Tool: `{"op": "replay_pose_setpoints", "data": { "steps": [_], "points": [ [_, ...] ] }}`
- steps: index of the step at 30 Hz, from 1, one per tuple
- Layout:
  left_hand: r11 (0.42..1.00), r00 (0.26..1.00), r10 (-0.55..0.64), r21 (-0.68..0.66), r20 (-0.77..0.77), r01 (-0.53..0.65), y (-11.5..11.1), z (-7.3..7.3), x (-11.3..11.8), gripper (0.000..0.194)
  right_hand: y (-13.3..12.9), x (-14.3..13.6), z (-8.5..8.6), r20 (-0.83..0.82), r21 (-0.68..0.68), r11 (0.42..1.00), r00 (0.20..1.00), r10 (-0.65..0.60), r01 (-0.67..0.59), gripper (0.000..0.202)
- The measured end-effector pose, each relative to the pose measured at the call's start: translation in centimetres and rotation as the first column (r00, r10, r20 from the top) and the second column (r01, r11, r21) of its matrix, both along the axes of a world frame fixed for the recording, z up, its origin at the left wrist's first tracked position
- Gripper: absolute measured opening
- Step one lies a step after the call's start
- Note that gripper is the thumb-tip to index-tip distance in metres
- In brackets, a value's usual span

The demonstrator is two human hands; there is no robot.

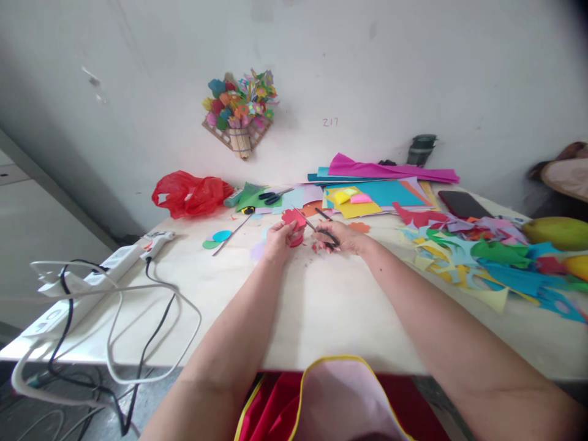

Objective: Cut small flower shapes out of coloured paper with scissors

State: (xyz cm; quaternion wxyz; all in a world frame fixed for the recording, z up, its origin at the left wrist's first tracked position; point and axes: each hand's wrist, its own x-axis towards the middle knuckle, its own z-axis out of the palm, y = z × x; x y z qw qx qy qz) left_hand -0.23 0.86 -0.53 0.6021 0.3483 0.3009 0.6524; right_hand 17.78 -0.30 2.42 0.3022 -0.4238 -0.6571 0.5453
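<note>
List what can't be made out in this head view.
In the head view:
Red paper: partly hidden by the left hand.
Scissors: handles partly covered by the right hand.
Red plastic bag: contents, if any, hidden by its folds.
Yellow-green object: cut off by the right edge.

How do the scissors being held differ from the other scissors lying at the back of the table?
The held scissors are in the right hand; the other scissors lie untouched. The held scissors' blades are spread apart, while the other scissors' blades look closed or nearly so. The held scissors' blades point away from the person; the other scissors' point rightward. Both have dark handles.
</note>
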Motion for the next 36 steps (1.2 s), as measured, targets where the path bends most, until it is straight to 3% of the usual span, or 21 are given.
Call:
{"op": "replay_pose_setpoints", "data": {
  "steps": [20,29,36],
  "points": [
    [0.998,0.998,-0.057,-0.029,-0.009,0.057,-0.11,-0.08,-0.07,0.029,-0.15,0.37,0.16,-0.024,0.043,0.999,1.000,0.014,-0.013,0.020],
    [0.998,0.999,-0.044,-0.051,-0.002,0.044,-0.32,0.20,0.00,0.027,-0.31,0.29,0.39,0.015,-0.061,0.998,1.000,-0.007,0.008,0.016],
    [0.998,0.999,-0.047,-0.036,-0.011,0.047,-0.28,0.15,-0.12,0.030,-0.42,0.41,0.49,0.009,-0.037,0.999,1.000,0.004,-0.004,0.016]
  ]
}}
